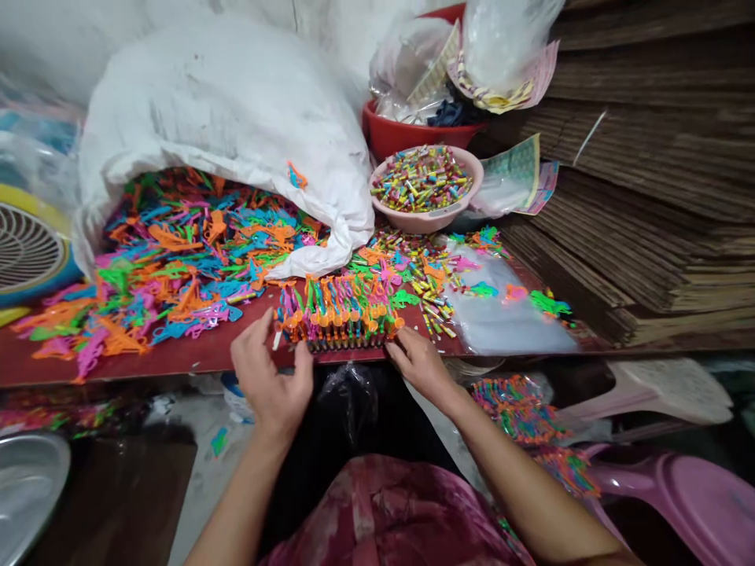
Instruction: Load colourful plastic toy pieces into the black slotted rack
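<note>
A row of small colourful plastic pieces (339, 310) stands packed side by side at the front edge of the red table (206, 358). My left hand (271, 373) is at the row's left end, thumb and fingers apart, the fingertips beside the pieces. At the right end, my right hand (418, 362) has its fingertips against the row's lower corner; whether it grips a piece is unclear. Loose plastic pieces (177, 267) spill from a white sack (224, 102) behind and to the left. Small multicoloured tubes (433, 295) lie behind the row on the right.
A pink bowl (425, 220) of tubes stands behind, before a red basin (395, 137). Clear plastic bags (501, 314) lie at right, beside stacked cardboard (637, 189). A fan (29, 244) is at far left. Below right are a pink stool (701, 503) and bundled pieces (519, 409).
</note>
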{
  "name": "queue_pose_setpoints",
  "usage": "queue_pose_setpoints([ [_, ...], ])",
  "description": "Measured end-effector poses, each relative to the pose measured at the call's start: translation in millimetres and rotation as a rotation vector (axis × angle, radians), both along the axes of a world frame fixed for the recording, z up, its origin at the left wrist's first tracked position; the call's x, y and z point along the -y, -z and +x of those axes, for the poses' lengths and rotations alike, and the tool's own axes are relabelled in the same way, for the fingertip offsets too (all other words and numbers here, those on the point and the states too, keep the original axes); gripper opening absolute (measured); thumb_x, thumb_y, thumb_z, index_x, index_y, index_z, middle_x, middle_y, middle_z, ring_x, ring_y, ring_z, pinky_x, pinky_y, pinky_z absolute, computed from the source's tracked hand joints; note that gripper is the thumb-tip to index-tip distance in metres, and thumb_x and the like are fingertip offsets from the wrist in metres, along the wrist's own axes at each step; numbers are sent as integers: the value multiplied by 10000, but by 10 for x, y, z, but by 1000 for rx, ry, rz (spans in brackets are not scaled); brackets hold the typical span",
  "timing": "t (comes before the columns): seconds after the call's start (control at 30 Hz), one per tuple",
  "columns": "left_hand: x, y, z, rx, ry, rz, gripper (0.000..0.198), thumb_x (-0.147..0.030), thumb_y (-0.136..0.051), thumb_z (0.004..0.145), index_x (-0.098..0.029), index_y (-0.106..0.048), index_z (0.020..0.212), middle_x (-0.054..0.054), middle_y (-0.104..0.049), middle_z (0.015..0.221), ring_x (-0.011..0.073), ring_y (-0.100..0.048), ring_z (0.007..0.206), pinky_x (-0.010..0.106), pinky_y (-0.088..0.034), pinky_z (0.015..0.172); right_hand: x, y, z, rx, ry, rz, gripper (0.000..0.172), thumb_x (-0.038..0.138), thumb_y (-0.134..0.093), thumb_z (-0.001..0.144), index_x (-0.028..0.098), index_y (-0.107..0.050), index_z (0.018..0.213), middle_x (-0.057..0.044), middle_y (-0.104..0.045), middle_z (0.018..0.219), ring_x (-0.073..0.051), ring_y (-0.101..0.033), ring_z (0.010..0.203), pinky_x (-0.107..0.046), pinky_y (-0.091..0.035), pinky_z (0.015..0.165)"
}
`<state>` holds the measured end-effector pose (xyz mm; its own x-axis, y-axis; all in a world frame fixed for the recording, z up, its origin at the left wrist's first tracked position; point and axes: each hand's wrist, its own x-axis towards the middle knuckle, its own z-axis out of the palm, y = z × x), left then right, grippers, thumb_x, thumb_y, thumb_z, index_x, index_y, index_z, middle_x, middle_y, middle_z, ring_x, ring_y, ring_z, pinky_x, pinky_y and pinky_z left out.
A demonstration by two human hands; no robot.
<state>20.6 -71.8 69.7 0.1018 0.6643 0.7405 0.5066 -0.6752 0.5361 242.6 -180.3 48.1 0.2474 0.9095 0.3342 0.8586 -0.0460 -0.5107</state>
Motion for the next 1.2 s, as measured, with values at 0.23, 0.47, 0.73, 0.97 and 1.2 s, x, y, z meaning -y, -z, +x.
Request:
queue_pose_setpoints([
  [0.23, 66, -616, 545, -516, 374, 187, 556, -444, -666, 843, -231, -539, 1341, 117, -566, 1382, 322, -457, 1328, 595, -126, 1181, -36, 2, -2, 43, 4, -93, 151, 225, -461, 993, 172, -563, 894, -60, -637, 889, -176, -589, 810, -265, -396, 720],
  [0.47, -184, -724, 741, -676, 722, 3, 370, -339, -666, 878, -247, -641, 1235, 69, -704, 1212, 237, -649, 1119, 567, -270, 1158, -34, -57, 29, 66, -18, -188, 212, 248, -423, 1012, 131, -596, 1049, -118, -676, 1032, -213, -634, 950, -301, -439, 824],
  [0.73, -222, -743, 703, -584, 864, -212, 261, -302, -653, 885, -232, -713, 1129, 66, -702, 1197, 215, -659, 1101, 361, -520, 952, -55, -120, 68, 16, -45, -228, 209, 261, -456, 1002, 144, -601, 1097, -116, -679, 1080, -211, -640, 988, -291, -438, 834],
  [0.97, -220, -745, 723, -568, 908, -188, 245, -195, -617, 894, -212, -682, 1129, 58, -695, 1152, 197, -647, 1083, 350, -512, 947, -58, 26, 119, 18, -44, -127, 189, 280, -491, 992, 151, -616, 932, -86, -684, 939, -190, -629, 859, -272, -419, 750],
  [1.2, -205, -753, 697, -522, 903, -188, 207, -172, -639, 871, -191, -678, 1074, 57, -691, 1097, 190, -652, 1019, 333, -516, 895, -51, 109, 22, 79, 63, -65, 199, 289, -476, 990, 162, -607, 908, -80, -666, 875, -191, -607, 781, -280, -381, 693],
])
